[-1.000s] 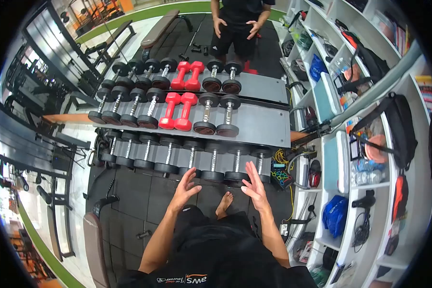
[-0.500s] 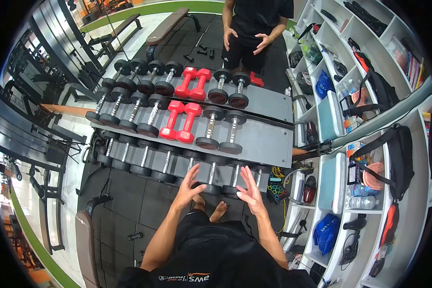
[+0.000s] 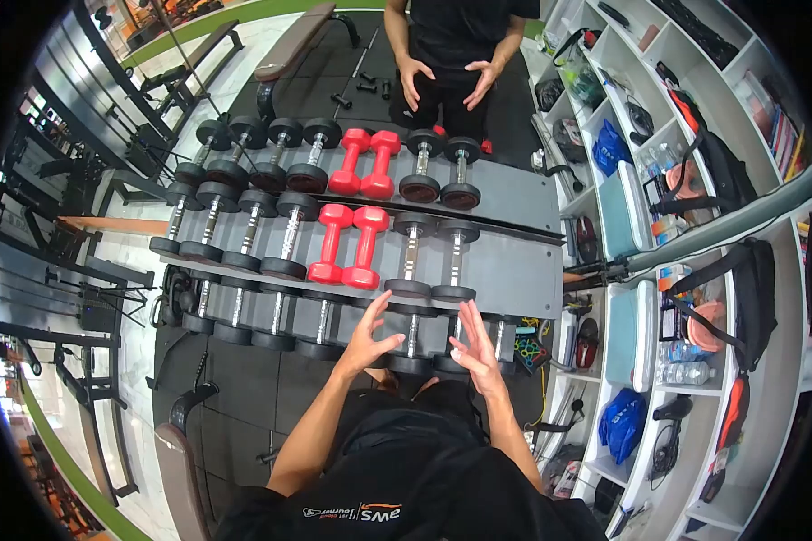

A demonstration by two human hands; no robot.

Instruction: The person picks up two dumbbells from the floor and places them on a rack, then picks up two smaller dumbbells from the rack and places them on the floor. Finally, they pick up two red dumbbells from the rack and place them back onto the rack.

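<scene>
My left hand (image 3: 370,341) is raised in front of the dumbbell rack (image 3: 514,275), palm turned inward, fingers stretched out and holding nothing. Facing it across a gap is my right hand (image 3: 481,353), also open and free of any object. Beyond the hands, the top shelf carries two red dumbbells (image 3: 368,248) and several chrome-handled dumbbells with black heads, such as the one at the right end (image 3: 456,261). A lower row of black-headed dumbbells (image 3: 323,323) sits nearest me, partly covered by my hands.
A mirror behind the rack reflects the dumbbells and my body (image 3: 465,45). White shelving (image 3: 645,352) on the right holds a black backpack (image 3: 749,298), a blue bag (image 3: 621,424) and bottles (image 3: 686,374). A padded bench (image 3: 179,469) stands at the left.
The view has shifted, and the rack's lower row looks closer to my body. Both hands sit slightly farther right in view, still open. My feet are now mostly hidden.
</scene>
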